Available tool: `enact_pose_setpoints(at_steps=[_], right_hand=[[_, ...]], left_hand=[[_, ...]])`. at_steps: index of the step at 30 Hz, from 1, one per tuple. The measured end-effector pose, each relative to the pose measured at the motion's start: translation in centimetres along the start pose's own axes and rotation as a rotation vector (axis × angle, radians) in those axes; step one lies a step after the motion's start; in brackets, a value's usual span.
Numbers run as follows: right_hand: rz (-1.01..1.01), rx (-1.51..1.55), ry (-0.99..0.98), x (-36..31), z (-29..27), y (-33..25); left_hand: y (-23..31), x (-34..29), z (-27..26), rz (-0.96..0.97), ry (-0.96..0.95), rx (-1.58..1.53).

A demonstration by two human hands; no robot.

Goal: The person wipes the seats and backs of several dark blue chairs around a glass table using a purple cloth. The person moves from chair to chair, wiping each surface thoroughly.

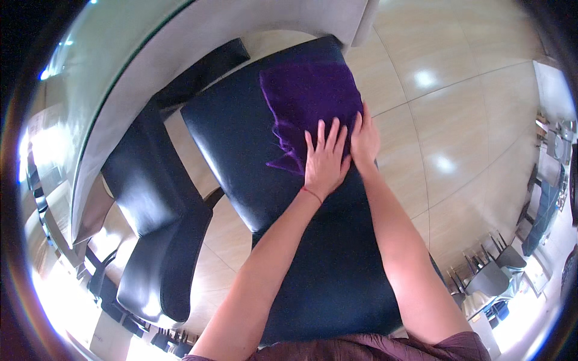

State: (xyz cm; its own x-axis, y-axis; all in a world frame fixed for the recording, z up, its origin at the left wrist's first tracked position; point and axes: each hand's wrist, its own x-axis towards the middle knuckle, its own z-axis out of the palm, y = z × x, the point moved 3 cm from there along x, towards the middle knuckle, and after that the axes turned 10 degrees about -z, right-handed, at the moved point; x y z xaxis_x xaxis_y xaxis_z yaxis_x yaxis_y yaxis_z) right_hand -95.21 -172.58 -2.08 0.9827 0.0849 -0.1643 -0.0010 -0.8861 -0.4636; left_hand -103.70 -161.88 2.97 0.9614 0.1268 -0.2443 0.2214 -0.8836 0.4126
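A purple cloth [310, 90] lies spread on the black padded seat of a chair [232, 138], its left edge wavy and frayed-looking. My left hand [325, 159] rests flat on the cloth's near part, fingers apart and pointing away from me; a thin red string circles that wrist. Along the right edge of the seat, my right hand [365, 141] is held on its side against the cloth's border, fingers stretched out. Neither hand grips the cloth. Some of its near edge is hidden under my hands.
A second black chair [144, 174] stands to the left. Beyond it curves a glass-topped table [114, 72]. Beige tiled floor [445, 120] lies to the right, with several chairs [490, 277] at the far right. The black chair back [331, 283] is close in front of me.
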Motion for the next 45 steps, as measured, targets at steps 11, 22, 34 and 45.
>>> enact_pose_setpoints(at_steps=[11, 22, 34, 45], right_hand=[[0.308, -0.406, 0.074, -16.2, -0.7, -2.3], [0.142, -0.645, -0.636, -25.4, 2.3, -11.0], [-0.777, -0.025, -1.073, -28.8, -10.5, -15.9], [-1.16, -0.028, -0.329, -30.2, -23.9, -16.7]], left_hand=[[-3.9, -13.3, -1.0, 0.092, -0.322, -0.111], [-13.4, -24.3, -3.2, -0.269, -0.592, -0.332], [-8.8, -30.6, -21.4, -0.304, -0.319, -0.288], [-5.3, -32.7, -23.6, -0.423, 0.284, -0.176]])
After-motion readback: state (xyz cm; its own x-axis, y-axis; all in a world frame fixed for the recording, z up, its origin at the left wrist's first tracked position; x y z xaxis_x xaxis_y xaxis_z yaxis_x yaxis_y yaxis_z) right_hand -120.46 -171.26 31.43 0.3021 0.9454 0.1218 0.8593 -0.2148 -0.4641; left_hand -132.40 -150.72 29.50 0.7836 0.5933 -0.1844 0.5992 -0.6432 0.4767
